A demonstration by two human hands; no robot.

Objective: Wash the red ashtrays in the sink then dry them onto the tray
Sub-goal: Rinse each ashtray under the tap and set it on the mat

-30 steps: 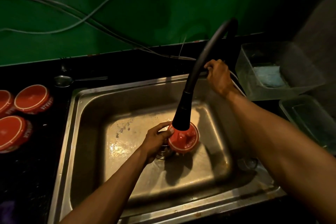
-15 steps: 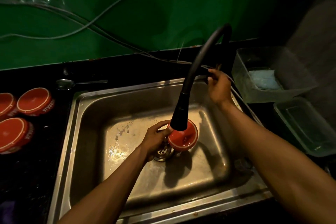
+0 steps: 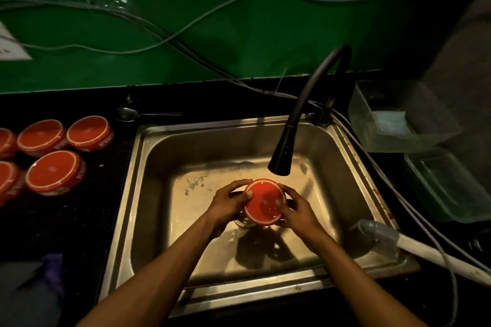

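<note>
one red ashtray (image 3: 264, 202) is held over the middle of the steel sink (image 3: 164, 167), just below and in front of the black faucet spout (image 3: 281, 159). the left hand (image 3: 228, 203) grips its left side, fingers curled round the rim and thumb on the face; the right hand (image 3: 296, 208) grips the right side the same way. five more red ashtrays (image 3: 54, 172) sit upside down on the dark counter (image 3: 66, 220) to the left, two cut off by the frame edge. one spoon (image 3: 127, 113) lies behind the sink. two clear containers (image 3: 385, 125) stand on the right. half a second ago the right hand was up on the faucet hose; now it is on the ashtray, which is clear of the spout.
</note>
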